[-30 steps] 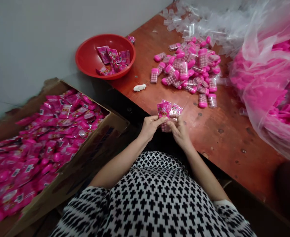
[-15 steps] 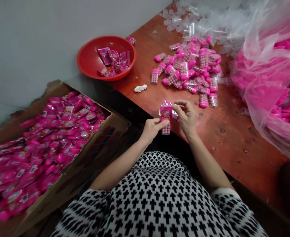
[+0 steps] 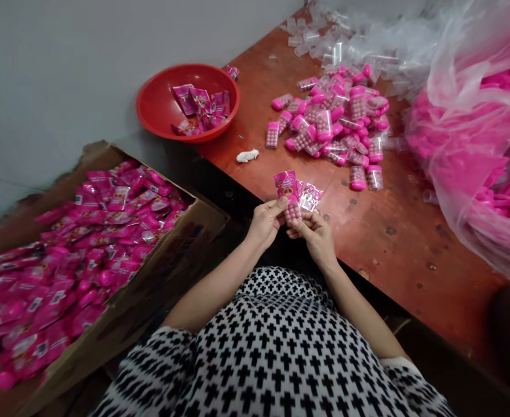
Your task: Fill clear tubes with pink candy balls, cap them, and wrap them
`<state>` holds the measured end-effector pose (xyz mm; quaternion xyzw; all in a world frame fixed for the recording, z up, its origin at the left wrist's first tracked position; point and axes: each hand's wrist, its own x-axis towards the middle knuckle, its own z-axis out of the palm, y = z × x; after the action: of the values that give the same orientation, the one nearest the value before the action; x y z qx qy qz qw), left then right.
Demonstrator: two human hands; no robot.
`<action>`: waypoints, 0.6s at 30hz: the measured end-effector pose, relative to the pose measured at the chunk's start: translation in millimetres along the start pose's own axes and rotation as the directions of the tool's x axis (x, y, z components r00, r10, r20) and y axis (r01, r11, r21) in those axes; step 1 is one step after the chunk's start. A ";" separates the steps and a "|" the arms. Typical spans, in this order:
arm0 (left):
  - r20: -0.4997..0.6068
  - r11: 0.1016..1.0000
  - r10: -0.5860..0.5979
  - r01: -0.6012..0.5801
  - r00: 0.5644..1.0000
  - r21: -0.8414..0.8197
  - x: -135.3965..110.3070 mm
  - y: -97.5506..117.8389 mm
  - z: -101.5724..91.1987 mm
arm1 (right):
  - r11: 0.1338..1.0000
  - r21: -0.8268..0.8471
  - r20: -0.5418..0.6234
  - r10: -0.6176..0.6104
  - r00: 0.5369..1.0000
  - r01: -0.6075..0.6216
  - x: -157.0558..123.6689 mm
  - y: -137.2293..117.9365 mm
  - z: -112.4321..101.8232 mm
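A small pink printed packet (image 3: 285,183) is held up in front of me over the table's near edge. From its lower end sticks a clear candy bottle (image 3: 293,212) filled with pink balls. My left hand (image 3: 266,225) is closed, its thumb pressed where packet and bottle meet. My right hand (image 3: 317,234) pinches the lower end of the bottle between thumb and fingers. Just beyond the right fingers, a shiny packet (image 3: 310,197) lies on the table. How far the bottle sits inside the packet is hard to see.
A red bowl (image 3: 150,119) with several packets stands at the table's left corner. Filled candy bottles (image 3: 324,124) are heaped behind my hands. A clear bag of pink caps (image 3: 463,133) bulges at right. A cardboard box (image 3: 163,260) of filled packets stands at left.
My right hand has moved down from the packet's upper end to the bottle's lower end. The packet has tilted leftward, and the shiny packet on the table now shows more fully.
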<state>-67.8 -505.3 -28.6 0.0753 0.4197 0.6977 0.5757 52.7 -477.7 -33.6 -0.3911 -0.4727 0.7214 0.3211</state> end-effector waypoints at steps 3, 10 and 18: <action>-0.056 1.000 0.019 -0.019 0.998 0.004 0.8 -1.4 1.2 | 0.999 -0.010 -0.047 -0.041 0.998 0.040 -2.1 -0.2 0.1; -0.045 1.000 0.010 -0.009 0.999 0.011 -8.4 -12.5 5.7 | 0.996 0.092 -0.048 0.008 0.999 -0.004 1.0 -1.2 -2.1; 0.048 0.994 -0.025 0.020 0.999 0.106 -14.5 -17.3 -2.5 | 0.969 0.224 0.038 0.098 0.994 -0.104 17.2 2.5 -4.9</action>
<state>-51.8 -519.4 -36.3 0.1181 0.4425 0.6660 0.5888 48.3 -462.2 -41.6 -0.3658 -0.3715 0.7911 0.3200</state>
